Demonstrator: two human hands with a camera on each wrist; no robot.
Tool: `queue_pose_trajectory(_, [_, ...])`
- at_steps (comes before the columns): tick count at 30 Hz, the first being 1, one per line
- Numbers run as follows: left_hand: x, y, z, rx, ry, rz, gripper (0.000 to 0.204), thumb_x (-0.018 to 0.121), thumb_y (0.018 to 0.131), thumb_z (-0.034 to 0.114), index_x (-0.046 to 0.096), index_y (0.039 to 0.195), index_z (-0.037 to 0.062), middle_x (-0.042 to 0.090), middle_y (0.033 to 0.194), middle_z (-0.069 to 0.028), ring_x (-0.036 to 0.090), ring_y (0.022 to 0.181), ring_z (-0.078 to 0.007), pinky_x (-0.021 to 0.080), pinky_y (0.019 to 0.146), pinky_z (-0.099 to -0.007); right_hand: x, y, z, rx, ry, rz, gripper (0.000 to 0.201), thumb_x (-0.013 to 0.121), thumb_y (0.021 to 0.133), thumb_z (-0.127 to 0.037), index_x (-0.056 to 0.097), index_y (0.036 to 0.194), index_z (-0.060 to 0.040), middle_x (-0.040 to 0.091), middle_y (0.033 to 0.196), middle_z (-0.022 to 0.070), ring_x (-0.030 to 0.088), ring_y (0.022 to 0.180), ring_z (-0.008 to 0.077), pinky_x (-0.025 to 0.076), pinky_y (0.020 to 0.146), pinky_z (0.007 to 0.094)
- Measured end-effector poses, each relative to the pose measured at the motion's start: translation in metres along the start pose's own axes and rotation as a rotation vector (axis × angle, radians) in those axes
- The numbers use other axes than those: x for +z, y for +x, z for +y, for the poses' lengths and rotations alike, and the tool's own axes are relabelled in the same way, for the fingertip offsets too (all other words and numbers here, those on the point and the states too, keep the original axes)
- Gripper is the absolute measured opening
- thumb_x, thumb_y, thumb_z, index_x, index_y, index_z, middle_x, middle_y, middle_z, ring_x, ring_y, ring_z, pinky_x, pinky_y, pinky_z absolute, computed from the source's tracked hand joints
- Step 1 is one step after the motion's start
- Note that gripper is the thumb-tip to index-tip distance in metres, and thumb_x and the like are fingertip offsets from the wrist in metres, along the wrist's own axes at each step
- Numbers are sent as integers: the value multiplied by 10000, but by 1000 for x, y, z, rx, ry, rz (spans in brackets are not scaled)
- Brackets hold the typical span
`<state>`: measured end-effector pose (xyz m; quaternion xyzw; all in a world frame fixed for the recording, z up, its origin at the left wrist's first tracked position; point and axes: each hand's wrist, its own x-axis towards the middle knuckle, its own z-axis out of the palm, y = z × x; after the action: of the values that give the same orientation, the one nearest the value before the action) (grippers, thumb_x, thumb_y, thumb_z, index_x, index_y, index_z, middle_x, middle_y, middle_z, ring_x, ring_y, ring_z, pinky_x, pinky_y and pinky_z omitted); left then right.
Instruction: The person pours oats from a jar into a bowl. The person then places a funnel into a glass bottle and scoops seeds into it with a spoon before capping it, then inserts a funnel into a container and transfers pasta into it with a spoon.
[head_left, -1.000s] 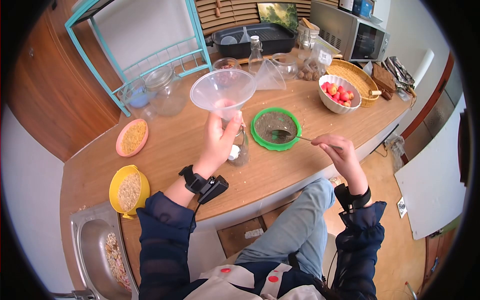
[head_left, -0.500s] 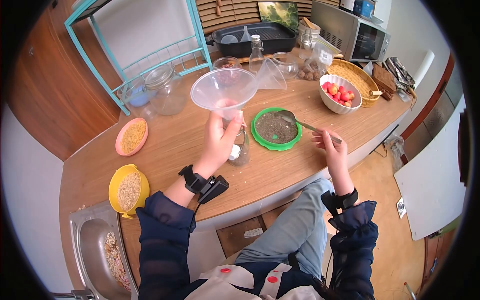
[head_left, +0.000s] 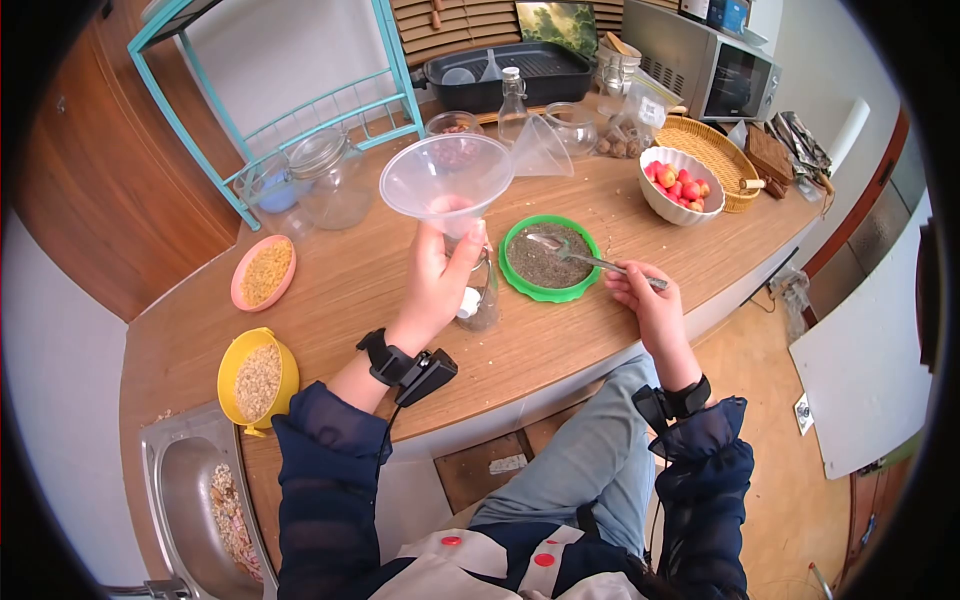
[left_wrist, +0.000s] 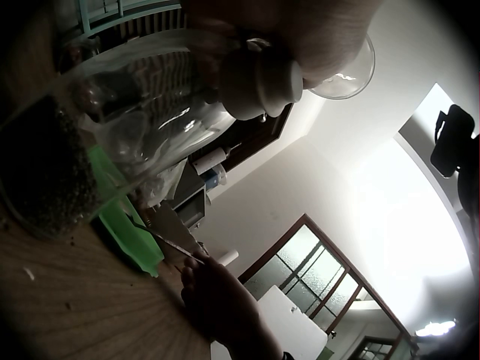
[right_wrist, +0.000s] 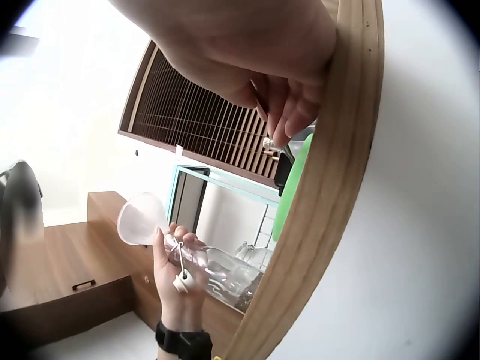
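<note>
The left hand grips the neck of a clear glass bottle with a clear plastic funnel standing in its mouth. In the left wrist view, dark grains fill the lower part of that bottle. A white stopper hangs at its side in the right wrist view. The right hand pinches the handle of a metal spoon, whose bowl is over the grey-brown grains in a green scalloped dish. Whether the spoon's bowl touches the grains, I cannot tell.
To the left stand a pink bowl and a yellow bowl, near a sink. Behind are glass jars, another funnel and a black pan. A white bowl of red fruit stands right.
The spoon first dipped into the grains, then lifted to the dish's far right edge, and is now back over the middle. The right hand moved left. The left hand stayed nearly still.
</note>
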<state>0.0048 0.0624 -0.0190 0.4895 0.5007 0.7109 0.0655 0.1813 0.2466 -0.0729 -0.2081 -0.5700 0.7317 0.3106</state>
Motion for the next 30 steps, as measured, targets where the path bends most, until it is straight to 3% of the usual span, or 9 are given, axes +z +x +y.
queue_pose_trajectory(9, [1, 0, 1, -22, 14, 16, 252, 485, 865, 124, 383, 1071, 22, 489, 819, -39, 500, 721, -92, 429, 659, -241, 3, -7, 0, -57, -130, -101, 232, 518, 853, -142, 564, 999, 32, 607, 895, 100, 583, 838, 143, 461, 719, 234])
queue_pose_trajectory(30, [2, 0, 1, -19, -6, 21, 230, 479, 866, 113, 385, 1054, 20, 488, 806, -40, 501, 722, -96, 432, 663, -248, 10, -6, 14, -140, -34, 19, 233, 478, 877, -161, 563, 972, 34, 621, 868, 113, 597, 799, 157, 454, 683, 229])
